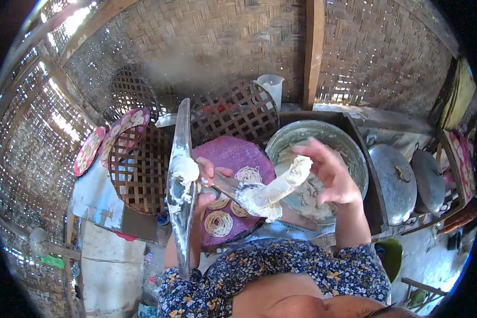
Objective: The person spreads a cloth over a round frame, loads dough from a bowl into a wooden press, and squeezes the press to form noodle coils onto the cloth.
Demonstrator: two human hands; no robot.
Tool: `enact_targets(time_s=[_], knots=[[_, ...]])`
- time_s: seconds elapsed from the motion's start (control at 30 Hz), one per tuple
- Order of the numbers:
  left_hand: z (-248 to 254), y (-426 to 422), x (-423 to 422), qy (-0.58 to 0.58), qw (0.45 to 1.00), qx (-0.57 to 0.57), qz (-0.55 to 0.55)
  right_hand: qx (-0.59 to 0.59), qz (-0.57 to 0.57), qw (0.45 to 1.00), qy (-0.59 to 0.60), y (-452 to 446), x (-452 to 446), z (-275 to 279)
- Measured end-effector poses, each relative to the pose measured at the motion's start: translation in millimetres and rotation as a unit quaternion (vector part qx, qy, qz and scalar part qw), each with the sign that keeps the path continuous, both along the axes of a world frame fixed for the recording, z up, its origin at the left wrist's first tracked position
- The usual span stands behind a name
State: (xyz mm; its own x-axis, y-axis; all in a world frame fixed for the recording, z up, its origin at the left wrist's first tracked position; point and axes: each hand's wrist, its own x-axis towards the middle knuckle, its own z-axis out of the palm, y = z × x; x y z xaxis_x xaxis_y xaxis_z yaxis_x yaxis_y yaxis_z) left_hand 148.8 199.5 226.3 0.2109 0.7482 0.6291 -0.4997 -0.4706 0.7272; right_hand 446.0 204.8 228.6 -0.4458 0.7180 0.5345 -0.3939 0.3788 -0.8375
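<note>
My left hand is closed around a wooden dough press, partly hidden behind its long dark bar. White dough sticks to the middle of that bar. The press's other part, a pale cylinder on a wooden arm, points right with a lump of dough at its end. Beside that lump, my right hand has its fingers apart, holding nothing. Below the hands, a purple round mat carries several coiled noodle nests.
A large metal basin with dough stands behind my right hand. Woven baskets lean at the left and back. A white plastic jug is near the bamboo wall. Lidded metal pots stand at the right.
</note>
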Motion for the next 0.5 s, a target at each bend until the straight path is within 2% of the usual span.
enact_targets(time_s=[0.03,0.13,0.17,0.3,0.4,0.5], knots=[[-6,-4,0,-0.015,1.0,-0.019,0.005,0.033,0.029,0.999,-0.031,-1,-6,11],[-4,-19,1,0.013,0.997,-0.069,0.027,0.211,-0.008,0.96,-0.185,0,-11,26],[-4,-23,0,0.004,0.996,-0.088,0.024,0.21,-0.043,0.96,-0.178,-5,-17,30],[-11,-24,-13,-0.005,0.999,-0.049,0.008,0.251,-0.087,0.947,-0.182,-3,-22,29],[-12,-27,-21,-0.034,0.999,0.005,0.026,0.232,-0.121,0.944,-0.204,0,-11,25],[-9,-44,-50,-0.089,0.995,-0.037,0.021,0.09,-0.222,0.942,-0.235,9,16,3]])
